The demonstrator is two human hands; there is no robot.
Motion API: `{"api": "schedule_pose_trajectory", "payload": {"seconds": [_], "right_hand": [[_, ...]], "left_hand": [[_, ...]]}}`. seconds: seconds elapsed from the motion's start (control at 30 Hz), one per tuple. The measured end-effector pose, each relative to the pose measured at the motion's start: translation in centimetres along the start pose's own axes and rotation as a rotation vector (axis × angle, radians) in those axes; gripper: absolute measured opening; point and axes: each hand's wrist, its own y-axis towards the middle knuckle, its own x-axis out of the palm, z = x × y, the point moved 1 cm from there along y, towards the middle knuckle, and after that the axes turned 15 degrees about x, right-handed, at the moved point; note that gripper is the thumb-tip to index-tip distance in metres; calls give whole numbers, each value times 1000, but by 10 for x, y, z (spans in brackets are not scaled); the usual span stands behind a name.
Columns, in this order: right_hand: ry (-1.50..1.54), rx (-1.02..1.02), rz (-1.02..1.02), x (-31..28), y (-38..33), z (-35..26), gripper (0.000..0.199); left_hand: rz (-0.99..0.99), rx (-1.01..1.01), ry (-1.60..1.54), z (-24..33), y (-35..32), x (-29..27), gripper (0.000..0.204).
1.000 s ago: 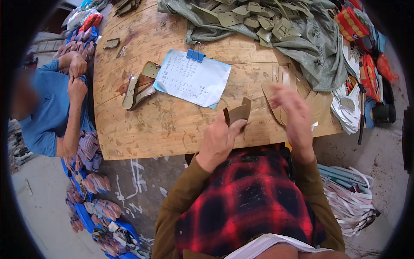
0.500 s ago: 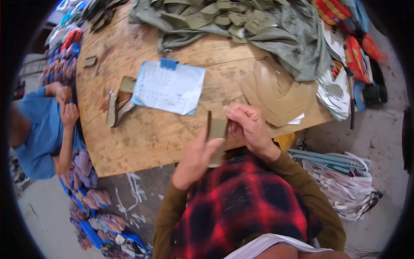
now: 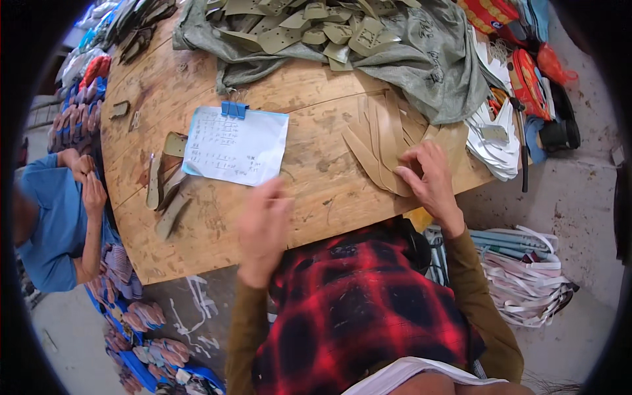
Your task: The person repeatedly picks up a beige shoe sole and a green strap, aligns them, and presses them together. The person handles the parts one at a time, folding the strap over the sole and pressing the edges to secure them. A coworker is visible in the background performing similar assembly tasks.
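My left hand, smeared by motion, hovers over the table's front edge below the clipboard. Its fingers look stretched out, and I see nothing in them. My right hand is at the near right edge of a pile of tan flat strips. Its thumb and forefinger come together on the edge of a tan strip. Left of the clipboard, a slightly blurred olive strip is beside several other olive strips. A clipboard with a handwritten sheet and a blue clip lies between the two groups.
Olive cut pieces are heaped on a grey-green cloth at the far side of the wooden table. White pieces and a dark rod are at the right. A person in a blue shirt is at the left.
My left hand has let go of the folded olive strip and moved left. An olive strip now shows near the others. My right hand has moved right to the tan strips, which look spread out.
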Motion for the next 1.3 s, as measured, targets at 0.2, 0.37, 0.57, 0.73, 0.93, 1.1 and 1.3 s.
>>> {"api": "schedule_pose_trajectory", "payload": {"seconds": [0.2,0.37,0.57,0.73,0.93,1.1,1.3], "right_hand": [[29,-149,248,-6,-2,-4,14],[393,12,-373,-30,11,-61,13],[373,-147,-614,-9,107,-87,28],[-323,293,89,13,244,-53,69],[325,465,-138,29,251,0,74],[969,504,-106,16,230,48,38],[1108,244,39,-2,121,-30,23]], "left_hand": [[-183,65,-533,21,18,97,25],[-237,-181,-1023,26,39,90,29],[48,-203,-1077,30,31,52,30],[165,-260,-1109,22,26,29,34],[325,-308,-1173,8,11,5,37],[366,-403,-1326,7,17,12,33],[350,-450,-1450,10,19,27,31]]}}
